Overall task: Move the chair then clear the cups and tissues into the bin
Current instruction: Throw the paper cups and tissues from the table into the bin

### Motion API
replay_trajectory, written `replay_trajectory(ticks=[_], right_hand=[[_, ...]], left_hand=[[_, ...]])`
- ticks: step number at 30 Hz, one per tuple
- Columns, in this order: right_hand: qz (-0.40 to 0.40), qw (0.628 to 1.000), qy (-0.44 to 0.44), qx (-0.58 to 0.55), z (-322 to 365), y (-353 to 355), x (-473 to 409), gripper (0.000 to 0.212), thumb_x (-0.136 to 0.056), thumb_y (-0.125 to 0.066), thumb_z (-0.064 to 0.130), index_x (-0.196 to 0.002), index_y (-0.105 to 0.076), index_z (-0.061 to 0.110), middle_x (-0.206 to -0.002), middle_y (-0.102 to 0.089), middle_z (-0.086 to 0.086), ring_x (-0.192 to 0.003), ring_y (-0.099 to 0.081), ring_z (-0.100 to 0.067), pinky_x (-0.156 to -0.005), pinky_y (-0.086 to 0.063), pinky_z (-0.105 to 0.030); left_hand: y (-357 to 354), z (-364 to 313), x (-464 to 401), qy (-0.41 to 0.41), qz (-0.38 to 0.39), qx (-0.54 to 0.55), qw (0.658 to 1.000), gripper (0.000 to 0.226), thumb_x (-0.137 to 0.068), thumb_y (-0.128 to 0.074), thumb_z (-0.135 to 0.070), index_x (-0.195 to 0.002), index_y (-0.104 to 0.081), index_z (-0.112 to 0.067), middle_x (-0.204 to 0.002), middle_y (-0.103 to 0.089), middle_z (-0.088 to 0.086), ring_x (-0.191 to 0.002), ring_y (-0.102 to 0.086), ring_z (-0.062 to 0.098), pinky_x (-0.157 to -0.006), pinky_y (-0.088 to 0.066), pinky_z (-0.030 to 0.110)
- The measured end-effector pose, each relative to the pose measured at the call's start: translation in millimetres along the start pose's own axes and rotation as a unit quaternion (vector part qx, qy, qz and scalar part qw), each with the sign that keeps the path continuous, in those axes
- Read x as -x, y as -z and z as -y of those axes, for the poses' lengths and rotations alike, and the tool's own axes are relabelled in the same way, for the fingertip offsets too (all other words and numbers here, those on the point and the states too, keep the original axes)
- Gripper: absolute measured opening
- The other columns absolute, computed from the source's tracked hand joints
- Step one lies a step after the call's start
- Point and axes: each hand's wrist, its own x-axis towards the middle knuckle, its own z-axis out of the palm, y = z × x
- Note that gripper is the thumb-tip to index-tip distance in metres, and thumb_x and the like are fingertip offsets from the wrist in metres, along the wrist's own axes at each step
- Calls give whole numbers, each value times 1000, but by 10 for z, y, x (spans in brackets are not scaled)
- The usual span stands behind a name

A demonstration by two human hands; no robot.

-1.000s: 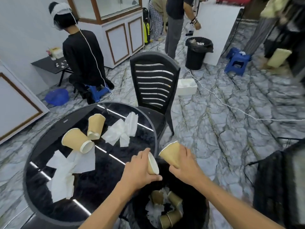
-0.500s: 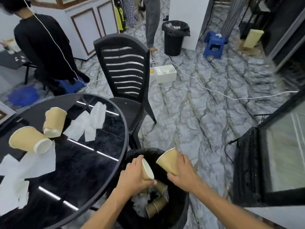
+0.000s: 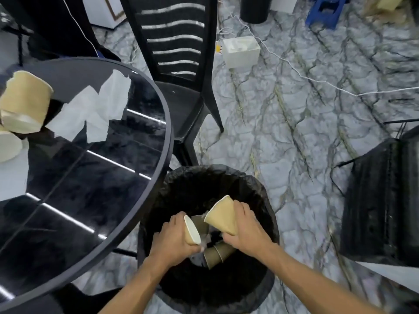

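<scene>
Both my hands hover over the open black bin (image 3: 256, 184). My left hand (image 3: 172, 241) grips a tan paper cup (image 3: 192, 231) with its white mouth turned right. My right hand (image 3: 247, 230) holds a second tan cup (image 3: 222, 214) tilted mouth-down. Several cups (image 3: 216, 253) and a tissue lie inside the bin. On the round black table (image 3: 90, 177) at the left lie two more cups (image 3: 25, 103) and white tissues (image 3: 95, 109). The black slatted chair (image 3: 176, 53) stands behind the table and bin.
A white box (image 3: 241, 51) and a white cable (image 3: 317, 80) lie on the marble floor beyond the chair. A dark cabinet (image 3: 383, 200) stands at the right. A second black bin (image 3: 256, 7) and a blue stool (image 3: 326, 7) are at the far top.
My view has tilted down and shifted right, toward the bin. Both hands, each with a cup, have moved from the table edge to above the bin opening.
</scene>
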Motion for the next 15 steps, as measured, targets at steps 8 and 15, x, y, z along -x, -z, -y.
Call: replay_trajectory(ticks=[8,15], right_hand=[[7,1000,13,-8,-47,-280,-125,84,-72,-75,36,-140,-33,12,-133,-35,-3,-116,-42,-25,-95,-45,-37],[-17,999,29,34,50,-244,-166,89,-78,-69,52,-148,-31,12,-148,-35,-3,-134,-38,-23,-111,-35,-35]], left_hand=[[-221,164,-199,52,36,-3,998,102,-57,-82,-58,-138,-30,-25,-138,-44,-5,-124,-46,24,-95,-47,48],[-174,167,-247,54,41,9,998,113,-59,-83,-60,-148,-24,-21,-150,-38,-2,-133,-41,25,-101,-46,49]])
